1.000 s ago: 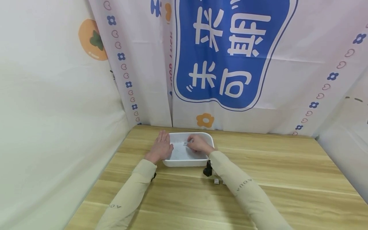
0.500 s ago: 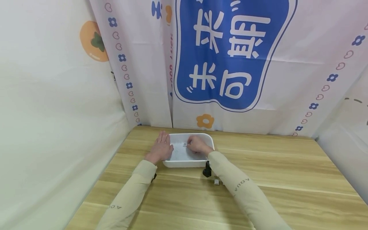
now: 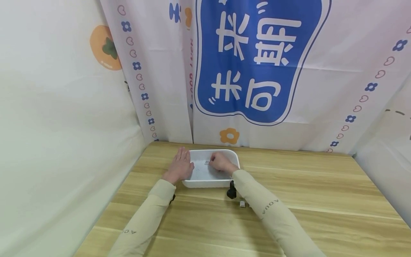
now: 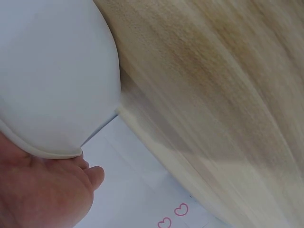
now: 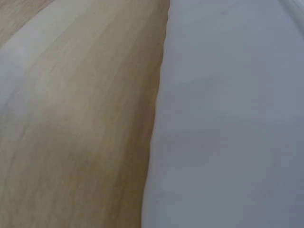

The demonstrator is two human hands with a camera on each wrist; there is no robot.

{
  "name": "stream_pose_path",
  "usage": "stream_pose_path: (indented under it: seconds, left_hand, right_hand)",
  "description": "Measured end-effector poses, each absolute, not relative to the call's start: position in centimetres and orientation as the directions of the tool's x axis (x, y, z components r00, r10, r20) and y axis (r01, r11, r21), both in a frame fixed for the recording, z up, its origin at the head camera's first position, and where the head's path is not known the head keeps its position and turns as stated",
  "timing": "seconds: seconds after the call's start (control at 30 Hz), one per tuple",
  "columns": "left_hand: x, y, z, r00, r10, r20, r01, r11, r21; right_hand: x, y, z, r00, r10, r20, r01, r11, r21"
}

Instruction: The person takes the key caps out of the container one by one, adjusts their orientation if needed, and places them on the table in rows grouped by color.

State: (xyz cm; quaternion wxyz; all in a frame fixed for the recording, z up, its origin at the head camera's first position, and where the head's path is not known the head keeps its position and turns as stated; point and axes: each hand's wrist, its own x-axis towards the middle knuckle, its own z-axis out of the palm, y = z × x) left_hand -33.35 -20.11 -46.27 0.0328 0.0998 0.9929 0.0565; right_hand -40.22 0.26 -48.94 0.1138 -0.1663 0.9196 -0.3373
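A white plastic basin [image 3: 207,184] stands near the back of the wooden table. My left hand [image 3: 179,167] rests on its left rim with straight fingers; in the left wrist view the same hand [image 4: 52,194] lies along the basin rim. Inside the basin my right hand [image 3: 221,162] has curled fingers, thumb and fingertips pinching a small white piece [image 3: 207,162] with a grey mark, low over the basin floor. In the right wrist view only the basin's outer wall [image 5: 228,123] and the table show; the right hand is out of sight there.
Another small white block [image 3: 242,204] lies on the table [image 3: 205,225] in front of the basin, close to the right sleeve [image 3: 273,207]. Behind the table hangs a white printed curtain [image 3: 167,121], and a pale cloth wall [image 3: 64,142] borders the left side.
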Motion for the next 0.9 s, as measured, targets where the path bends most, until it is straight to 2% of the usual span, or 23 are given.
stream_pose_path:
  seconds: [0.33,0.9]
  left_hand:
    - [-33.3,-20.0,-46.3,-0.979,0.195,-0.064,0.187,0.976,0.114]
    - [-33.2,-19.8,-45.8,-0.977,0.198,-0.077,0.189,0.976,0.111]
  right_hand:
    - [-39.8,0.5,-48.3,-0.921,-0.372,-0.115,-0.197,0.699,-0.687]
    - [-38.7,1.6,-47.0,-0.902,-0.43,-0.04,-0.269,0.632,-0.726]
